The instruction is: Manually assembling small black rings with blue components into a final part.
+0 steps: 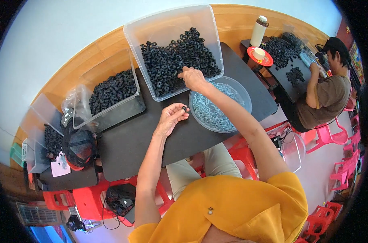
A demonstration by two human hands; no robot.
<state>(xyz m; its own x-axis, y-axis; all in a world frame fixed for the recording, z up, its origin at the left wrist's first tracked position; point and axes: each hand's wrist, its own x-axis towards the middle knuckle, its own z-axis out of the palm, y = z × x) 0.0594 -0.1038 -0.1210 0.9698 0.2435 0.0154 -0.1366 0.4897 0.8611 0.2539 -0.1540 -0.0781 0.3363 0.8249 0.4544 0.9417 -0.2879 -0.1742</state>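
Pinching black ring (184, 109) in left hand (172, 117), right hand (194, 78) at black parts (178, 56), hold unclear; might drop ring through loose pinch.

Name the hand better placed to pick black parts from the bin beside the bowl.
Likely the right hand: it is at the black parts; the left hand pinches a small dark piece.

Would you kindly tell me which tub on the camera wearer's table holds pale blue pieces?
It is the round tub, partly hidden by the right forearm; the rectangular tub behind it and the rectangular tub farther left hold black pieces.
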